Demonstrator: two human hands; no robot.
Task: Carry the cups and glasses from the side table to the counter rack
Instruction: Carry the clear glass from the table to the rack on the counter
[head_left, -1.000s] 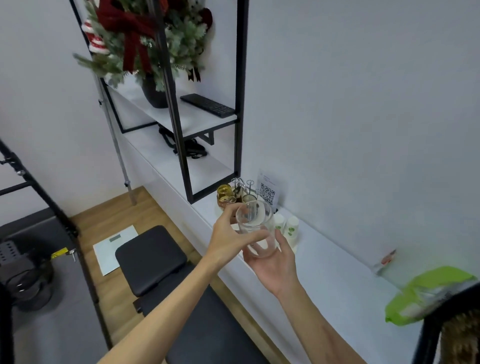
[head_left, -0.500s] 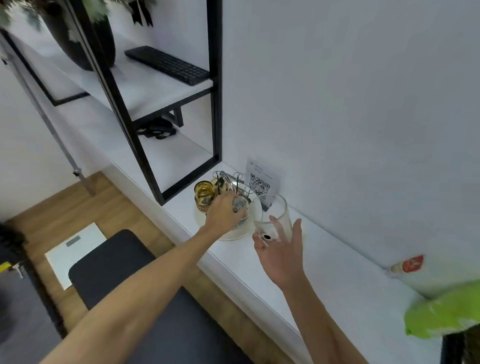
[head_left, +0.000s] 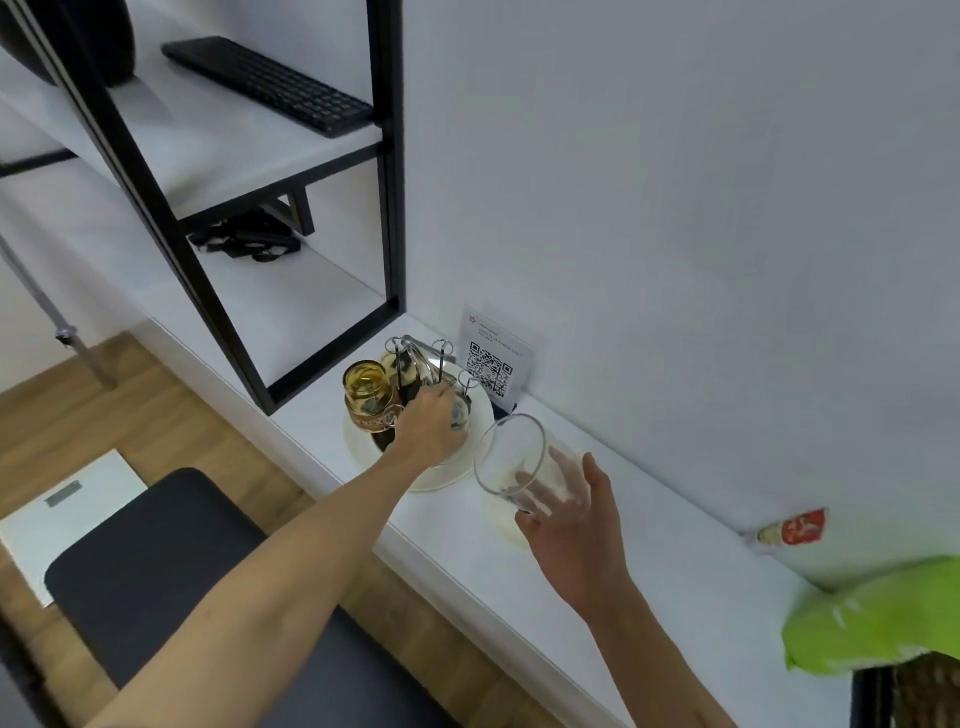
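Hands: right (head_left: 571, 530) grips clear glass (head_left: 519, 462); QR-code card (head_left: 493, 364) text unreadable.

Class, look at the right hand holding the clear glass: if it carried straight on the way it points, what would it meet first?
Probably the white wall. The right hand holding the clear glass points up and away over the counter; the QR card stands slightly left of that line, though depth is unclear.
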